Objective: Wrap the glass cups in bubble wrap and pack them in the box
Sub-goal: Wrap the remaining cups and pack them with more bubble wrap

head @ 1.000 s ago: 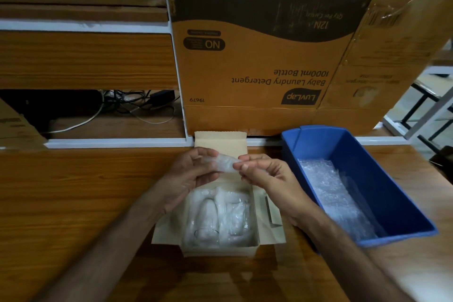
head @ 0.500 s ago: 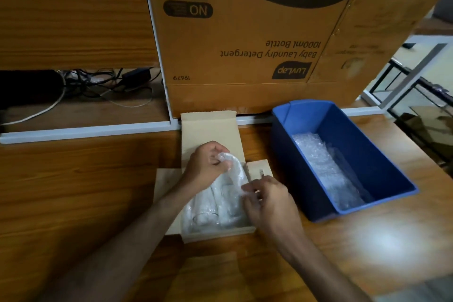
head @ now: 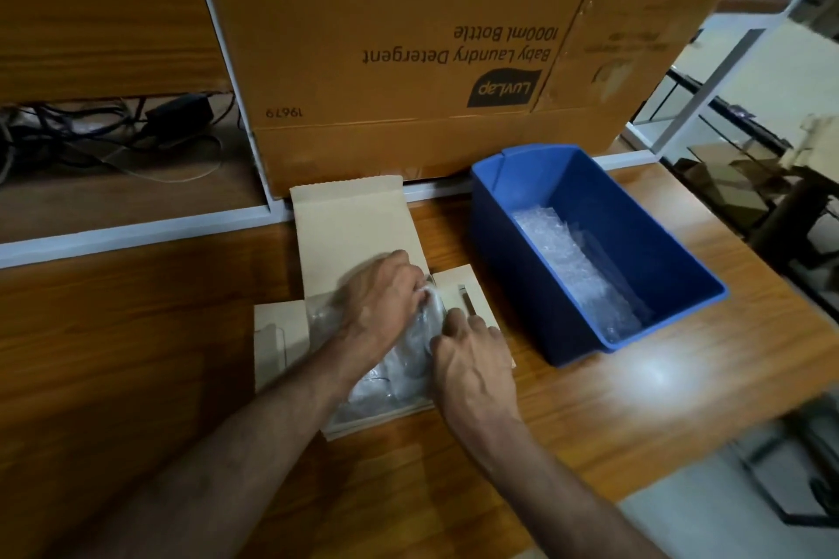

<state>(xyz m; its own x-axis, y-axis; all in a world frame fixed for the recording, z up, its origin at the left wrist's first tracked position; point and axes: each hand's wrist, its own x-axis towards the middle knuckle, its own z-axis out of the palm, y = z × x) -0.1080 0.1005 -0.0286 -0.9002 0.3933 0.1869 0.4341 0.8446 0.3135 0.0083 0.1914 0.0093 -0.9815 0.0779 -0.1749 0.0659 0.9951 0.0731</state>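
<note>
A small open cardboard box (head: 354, 231) lies on the wooden table with its lid flap folded back. Inside it are glass cups in bubble wrap (head: 386, 377), blurred and partly hidden by my hands. My left hand (head: 381, 300) is curled over the top of one bubble-wrapped cup (head: 431, 309) and holds it down in the box. My right hand (head: 472, 359) grips the same bundle at the box's right wall, fingers bent down into the box.
A blue plastic bin (head: 499, 241) stands right of the box with loose bubble wrap (head: 576, 272) in it. A large brown carton (head: 408, 59) rises behind. Cables (head: 91, 132) lie on a shelf at back left. The table's right edge drops off near metal frames.
The wrapped cup, held above the box a second ago, has come down into the box with both hands still on it. The camera has tilted down and to the left.
</note>
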